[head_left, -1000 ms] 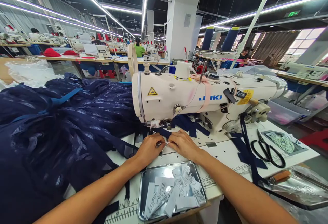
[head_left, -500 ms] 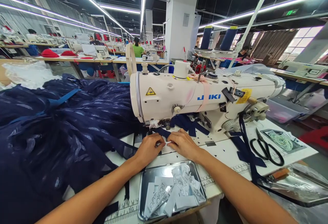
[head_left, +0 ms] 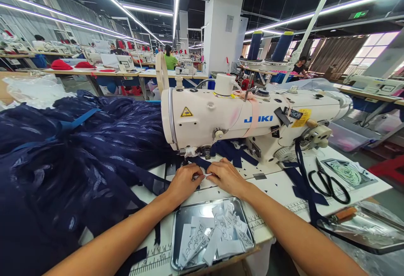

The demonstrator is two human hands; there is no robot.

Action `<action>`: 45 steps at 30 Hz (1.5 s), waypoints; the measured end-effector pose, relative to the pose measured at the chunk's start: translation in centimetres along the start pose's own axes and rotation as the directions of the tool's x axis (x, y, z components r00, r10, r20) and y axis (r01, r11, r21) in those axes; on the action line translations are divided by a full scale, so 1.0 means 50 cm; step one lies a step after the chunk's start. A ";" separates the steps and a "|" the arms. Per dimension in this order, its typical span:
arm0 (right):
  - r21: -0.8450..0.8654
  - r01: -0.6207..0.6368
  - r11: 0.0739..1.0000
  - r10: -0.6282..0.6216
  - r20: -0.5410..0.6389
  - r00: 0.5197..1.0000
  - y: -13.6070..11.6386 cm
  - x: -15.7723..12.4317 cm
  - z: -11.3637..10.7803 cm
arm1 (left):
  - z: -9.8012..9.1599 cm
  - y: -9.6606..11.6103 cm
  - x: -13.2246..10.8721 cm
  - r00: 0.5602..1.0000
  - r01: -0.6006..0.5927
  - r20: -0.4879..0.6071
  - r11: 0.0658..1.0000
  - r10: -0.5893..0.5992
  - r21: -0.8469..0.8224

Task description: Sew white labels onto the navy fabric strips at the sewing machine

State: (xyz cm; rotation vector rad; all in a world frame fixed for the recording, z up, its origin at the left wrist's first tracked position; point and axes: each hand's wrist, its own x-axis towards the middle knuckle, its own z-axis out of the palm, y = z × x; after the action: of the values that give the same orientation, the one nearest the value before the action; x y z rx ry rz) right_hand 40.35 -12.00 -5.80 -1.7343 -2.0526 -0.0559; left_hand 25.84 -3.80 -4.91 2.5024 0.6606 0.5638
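Observation:
Close in front of the needle area of a white sewing machine (head_left: 202, 118), my left hand (head_left: 185, 182) and my right hand (head_left: 227, 178) meet with fingertips almost touching. Both are closed in a pinch on a small white label (head_left: 207, 175), mostly hidden by the fingers. Just behind them a navy fabric strip (head_left: 202, 163) runs under the machine head; whether the fingers touch it, I cannot tell. Below my wrists stands a metal tray (head_left: 174, 242) with several white printed labels (head_left: 202, 238) in it.
A large heap of navy fabric (head_left: 78, 162) covers the left side. On the right lie black scissors (head_left: 328, 183), a bundle of pale green cord (head_left: 345, 172) and navy strips (head_left: 299, 183). Thread cones (head_left: 282, 47) stand behind the machine. Other people sit at machines farther back.
Hardly anything differs. My hands stay pinched together at the same spot, and the view has shifted very slightly.

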 end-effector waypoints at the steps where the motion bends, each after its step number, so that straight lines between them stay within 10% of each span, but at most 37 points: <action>1: 0.001 -0.002 1.000 0.002 0.003 1.000 -0.001 0.000 -0.002 | 0.000 0.000 0.000 1.000 0.001 -0.005 1.000 -0.001 0.000; 45: -0.050 -0.011 0.999 0.014 0.051 0.999 0.006 -0.003 -0.013 | 0.001 -0.002 0.000 0.999 -0.033 0.041 0.999 0.033 0.009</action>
State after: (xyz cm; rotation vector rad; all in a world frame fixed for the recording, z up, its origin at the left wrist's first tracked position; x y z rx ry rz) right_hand 40.85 -12.29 -5.33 -1.7959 -2.0931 -0.0597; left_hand 25.83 -3.73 -5.00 2.5312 0.6091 0.5215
